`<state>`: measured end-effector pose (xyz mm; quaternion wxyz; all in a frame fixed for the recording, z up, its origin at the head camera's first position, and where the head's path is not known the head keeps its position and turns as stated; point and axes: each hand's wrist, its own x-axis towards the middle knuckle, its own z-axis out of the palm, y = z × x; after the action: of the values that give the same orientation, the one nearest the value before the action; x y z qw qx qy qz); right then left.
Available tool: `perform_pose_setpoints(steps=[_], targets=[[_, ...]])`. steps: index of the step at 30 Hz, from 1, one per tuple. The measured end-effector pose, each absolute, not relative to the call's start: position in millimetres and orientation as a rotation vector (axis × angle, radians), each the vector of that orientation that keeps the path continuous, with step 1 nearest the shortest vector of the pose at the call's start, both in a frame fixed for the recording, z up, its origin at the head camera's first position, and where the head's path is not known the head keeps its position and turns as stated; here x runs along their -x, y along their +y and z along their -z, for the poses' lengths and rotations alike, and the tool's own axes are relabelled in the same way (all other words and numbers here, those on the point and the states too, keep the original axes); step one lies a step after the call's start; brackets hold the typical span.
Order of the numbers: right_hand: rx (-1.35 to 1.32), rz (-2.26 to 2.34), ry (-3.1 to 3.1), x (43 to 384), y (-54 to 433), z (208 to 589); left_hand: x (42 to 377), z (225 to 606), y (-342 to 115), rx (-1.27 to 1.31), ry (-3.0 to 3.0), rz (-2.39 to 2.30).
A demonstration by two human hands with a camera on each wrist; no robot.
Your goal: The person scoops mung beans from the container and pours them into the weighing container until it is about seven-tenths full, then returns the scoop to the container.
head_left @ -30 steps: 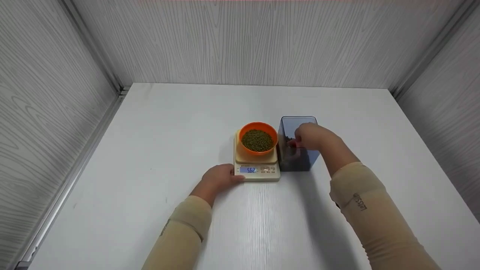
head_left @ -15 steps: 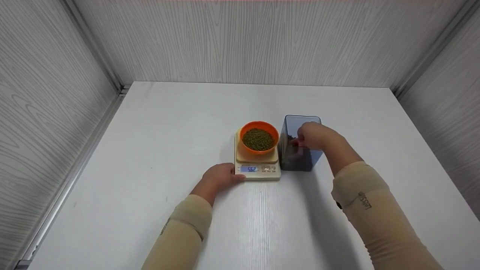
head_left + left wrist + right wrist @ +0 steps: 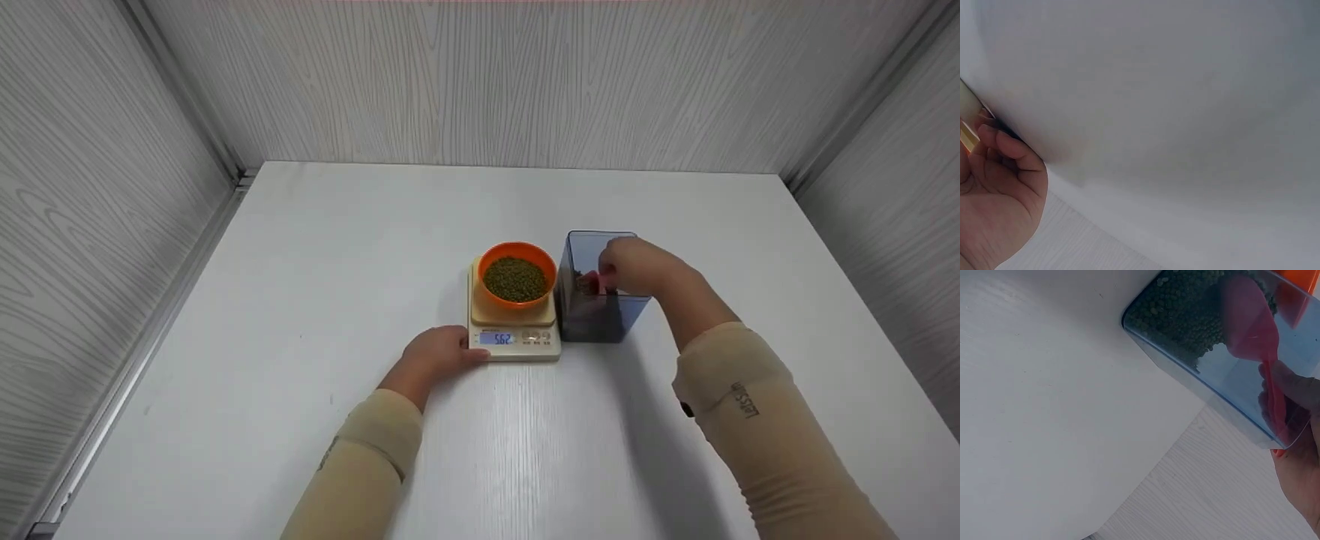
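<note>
An orange bowl [image 3: 517, 304] of small green beans [image 3: 515, 280], which look like mung beans, stands on a cream kitchen scale [image 3: 521, 354]. My left hand [image 3: 433, 354] grips the scale's near left corner, thumb along its front edge; in the left wrist view the fingers of that hand [image 3: 1005, 191] are curled. To the right of the scale is a clear bluish plastic container [image 3: 592, 326]. My right hand [image 3: 637, 266] reaches into it, holding a pink scoop [image 3: 1248, 323] by its handle. Green beans [image 3: 1182, 318] lie in the container beside the scoop's bowl.
The white tabletop [image 3: 360, 247] extends around the scale and container. Grey wood-grain panels [image 3: 480, 82] stand behind and at both sides. The scale's lit display [image 3: 496, 339] shows digits that look like 562.
The right hand has shifted slightly right, and more of the scoop now shows in the container. The container has moved a little to the right. The left hand stays at the scale.
</note>
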<state>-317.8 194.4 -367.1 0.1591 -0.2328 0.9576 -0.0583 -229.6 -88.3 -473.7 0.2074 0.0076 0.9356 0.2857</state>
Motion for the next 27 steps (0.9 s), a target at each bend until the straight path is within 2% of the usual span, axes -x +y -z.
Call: perform_pose_setpoints(steps=[27], targets=[[0.739, 0.503, 2.782, 309.7, 233.9, 353.8, 229.2, 472.7, -87.9, -0.006, 2.601, -0.795]])
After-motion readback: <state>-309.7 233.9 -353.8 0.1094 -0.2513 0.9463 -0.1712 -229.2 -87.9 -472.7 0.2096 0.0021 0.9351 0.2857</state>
